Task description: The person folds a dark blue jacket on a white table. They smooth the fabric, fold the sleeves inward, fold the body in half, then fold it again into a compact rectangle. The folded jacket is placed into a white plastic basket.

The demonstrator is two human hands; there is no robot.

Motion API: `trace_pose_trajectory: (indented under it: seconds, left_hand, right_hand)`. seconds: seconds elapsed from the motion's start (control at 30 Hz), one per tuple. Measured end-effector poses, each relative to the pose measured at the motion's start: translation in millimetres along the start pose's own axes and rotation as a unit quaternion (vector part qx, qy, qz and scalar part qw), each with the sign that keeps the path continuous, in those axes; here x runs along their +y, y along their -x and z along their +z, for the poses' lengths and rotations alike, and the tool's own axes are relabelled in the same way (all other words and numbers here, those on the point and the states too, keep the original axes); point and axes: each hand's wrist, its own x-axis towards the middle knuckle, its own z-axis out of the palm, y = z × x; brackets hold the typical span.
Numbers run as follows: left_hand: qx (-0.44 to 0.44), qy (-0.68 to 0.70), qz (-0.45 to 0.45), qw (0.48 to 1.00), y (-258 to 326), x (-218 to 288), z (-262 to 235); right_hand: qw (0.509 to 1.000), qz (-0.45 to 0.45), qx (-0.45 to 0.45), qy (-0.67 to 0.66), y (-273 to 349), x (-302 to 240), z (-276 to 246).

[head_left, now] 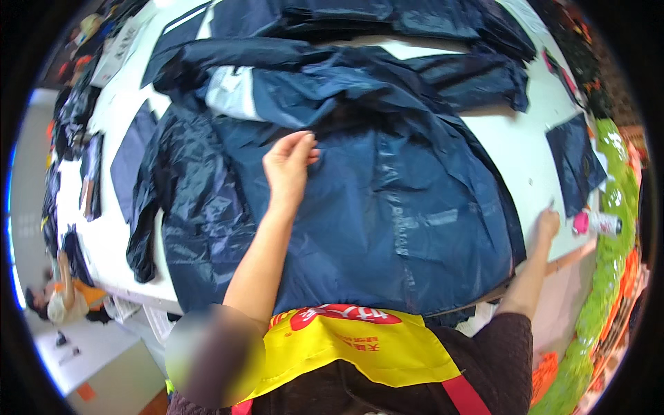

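Observation:
A dark navy jacket [332, 221] with a slight sheen lies spread over the white table in front of me. Its near edge reaches my yellow apron, and a pale grey strip [234, 93] shows on a folded part near the top. Over the middle of the jacket, my left hand [287, 162] is closed in a pinch beside the edge of that fold. Whatever lies between its fingertips is too small to make out. To the right of the jacket, my right hand [548, 225] is closed low over the table. A small thin tip pokes out of it, of a kind I cannot make out.
More dark garments [373, 17] lie across the far side of the table [498, 149]. A folded dark piece [576, 166] and a pink-and-white container [598, 223] sit at the right edge, beside bright green plastic [615, 159]. Another person [62, 301] is at the far left.

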Motion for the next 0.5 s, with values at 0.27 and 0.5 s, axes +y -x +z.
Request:
trace_pose_trajectory:
  seconds: [0.27,0.5]
  left_hand:
    - [0.01,0.02,0.039,0.999,5,-13,-9]
    - [0.008,0.016,0.031,0.999,5,-11,-8]
  right_hand:
    - [0.54,0.133,-0.419,-0.718,94,-165,-147]
    - [0.466,-0.219,-0.715,-0.472,229,-349,-231]
